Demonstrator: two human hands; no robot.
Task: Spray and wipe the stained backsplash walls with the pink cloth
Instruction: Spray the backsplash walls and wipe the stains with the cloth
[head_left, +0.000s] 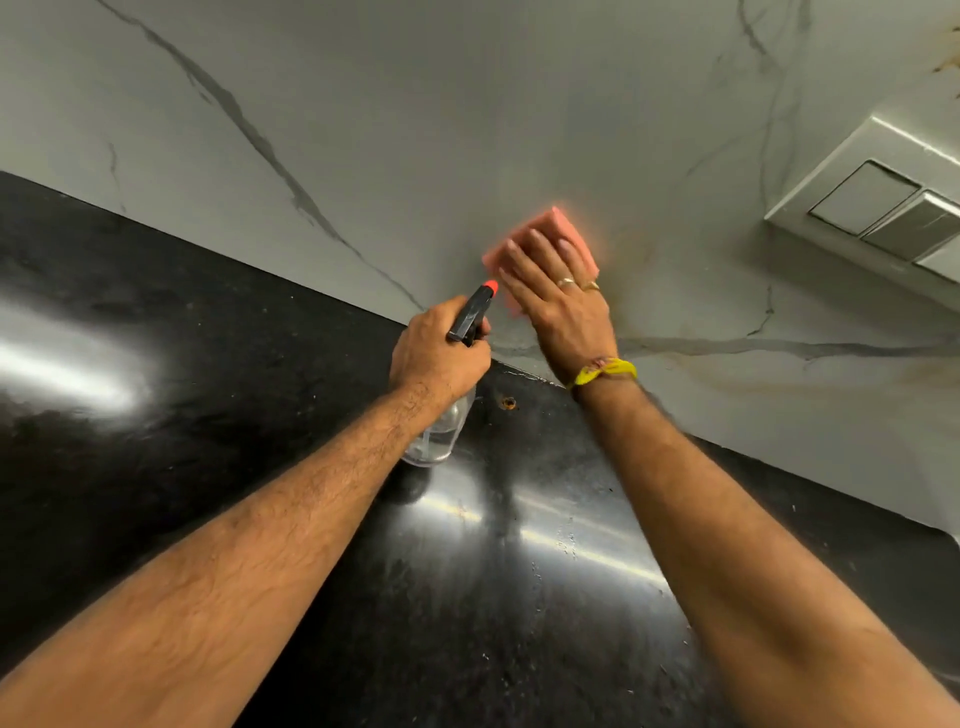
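Low on the backsplash wall (467, 130), I judge I'm wiping: right hand (558, 299) presses the pink cloth (545, 226) flat-fingered, left hand (434, 353) grips the spray bottle (470, 312); next, the brownish streaks (727, 374) rightward.

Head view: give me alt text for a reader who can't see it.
A person's right hand presses a folded pink cloth flat against the marble backsplash just above a black countertop. The left hand grips a clear spray bottle beside it. Brownish stains streak the wall to the right.
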